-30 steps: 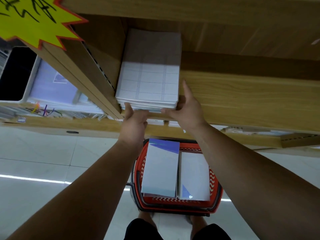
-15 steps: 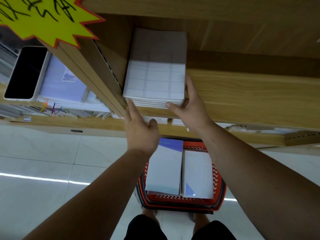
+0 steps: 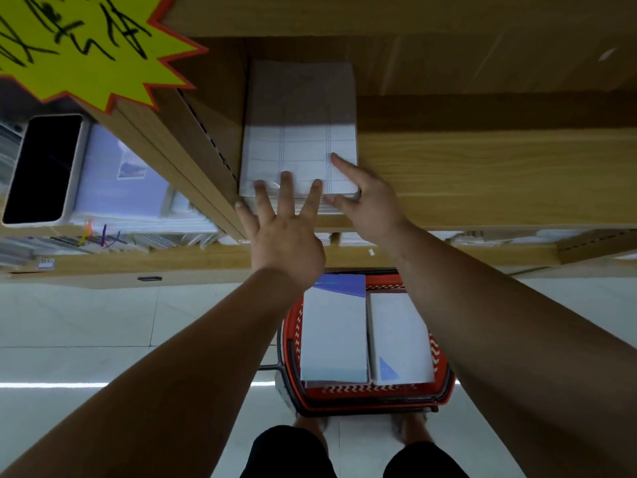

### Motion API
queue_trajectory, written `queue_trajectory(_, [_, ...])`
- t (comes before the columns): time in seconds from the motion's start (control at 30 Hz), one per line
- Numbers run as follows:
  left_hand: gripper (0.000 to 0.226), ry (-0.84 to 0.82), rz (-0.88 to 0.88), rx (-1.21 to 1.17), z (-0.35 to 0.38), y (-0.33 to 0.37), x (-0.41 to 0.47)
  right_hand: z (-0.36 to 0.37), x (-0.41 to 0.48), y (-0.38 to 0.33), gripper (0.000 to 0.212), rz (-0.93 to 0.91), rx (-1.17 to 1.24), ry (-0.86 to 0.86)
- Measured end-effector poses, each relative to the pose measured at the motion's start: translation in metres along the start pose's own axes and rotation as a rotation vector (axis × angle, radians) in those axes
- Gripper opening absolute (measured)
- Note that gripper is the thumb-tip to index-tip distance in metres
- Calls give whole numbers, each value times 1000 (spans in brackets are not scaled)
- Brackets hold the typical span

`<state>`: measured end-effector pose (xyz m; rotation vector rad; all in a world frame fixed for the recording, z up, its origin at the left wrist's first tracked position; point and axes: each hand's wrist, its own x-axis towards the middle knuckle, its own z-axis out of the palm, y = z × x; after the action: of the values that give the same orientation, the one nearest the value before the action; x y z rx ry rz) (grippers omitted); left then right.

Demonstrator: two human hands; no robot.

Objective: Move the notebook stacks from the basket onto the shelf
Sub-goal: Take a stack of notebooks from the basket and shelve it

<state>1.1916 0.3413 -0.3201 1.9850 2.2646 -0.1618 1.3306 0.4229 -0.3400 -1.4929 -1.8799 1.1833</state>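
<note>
Black handwritten characters are seen on the yellow star sign (image 3: 86,46) at the upper left, but they are cut off by the picture edge and cannot be read. A small label (image 3: 45,263) is fixed to the front of the lower shelf (image 3: 138,265); its print is too small to read. On the stack (image 3: 300,157) only ruled lines are printed.

Glare is streaking across the floor (image 3: 51,385), shadow is dimming the shelf (image 3: 482,112) recess, and wide-angle distortion is bowing the edges.

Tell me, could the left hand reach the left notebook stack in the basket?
Probably yes: the left hand is open and empty, and that notebook stack lies uncovered in the red basket.
</note>
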Motion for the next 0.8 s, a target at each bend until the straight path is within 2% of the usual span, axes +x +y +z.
queue_trajectory(0.17, [85, 44, -71, -55, 0, 15, -18, -19, -29, 13, 80, 1, -88, 54])
queue_trajectory(0.3, [76, 212, -5, -211, 32, 42, -58, -32, -90, 81, 65, -24, -27, 237])
queue_trajectory(0.37, [71, 220, 35, -280, 63, 59, -77, -34, -118, 126, 58, 19, -31, 273])
queue_trajectory(0.47, [73, -44, -64, -312, 114, 84, -94, -30, -151, 181, 57, 124, -66, 231])
queue_trajectory(0.57, [78, -273, -195, -392, 169, 96, -102, -13, -171, 220, 59, 229, -43, 91])
queue_trajectory(0.67, [76, -377, -207, -414, 223, 94, -104, 16, -174, 251, 62, 325, -13, -51])
queue_trajectory(0.8, [76, -428, -185, -326, 293, 77, -94, 66, -167, 288, 67, 407, 2, -192])
